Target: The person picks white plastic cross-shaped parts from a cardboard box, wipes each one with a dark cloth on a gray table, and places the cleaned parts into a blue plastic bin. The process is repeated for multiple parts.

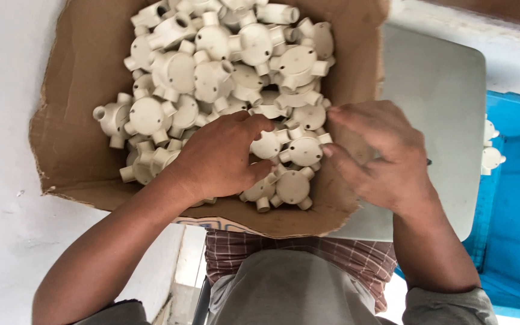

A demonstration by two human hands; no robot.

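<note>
Cream-white plastic junction boxes (236, 66), round with short pipe stubs, fill a brown cardboard box (85, 90) whose flaps are folded outward. One junction box (304, 149) lies between the two hands, just beyond the tips of the left hand's fingers (254, 123) and touching the fingertips (332, 150) of the right hand. Another round fitting (293, 186) sits right below it, close to the left thumb, near the carton's front edge.

Left hand (218, 159) lies palm down over the heap, fingers curled and loosely together, covering several fittings; whether it grips one underneath cannot be told. Right hand (380, 153) comes in from the carton's right wall, fingers bent and slightly spread, thumb and forefinger closing toward the fitting's stubs without a clear pinch.

Room is tight: the heap is crowded, pieces lying against each other, and the carton's right wall stands just behind the right hand's knuckles. The front flap lies low below the wrists. The carton rests on a grey tabletop (446, 90), bare to the right. Two more white fittings (490, 147) sit on a blue surface (519, 198) farther right. Both forearms reach forward from below, elbows apart, wrists angled inward toward each other.
</note>
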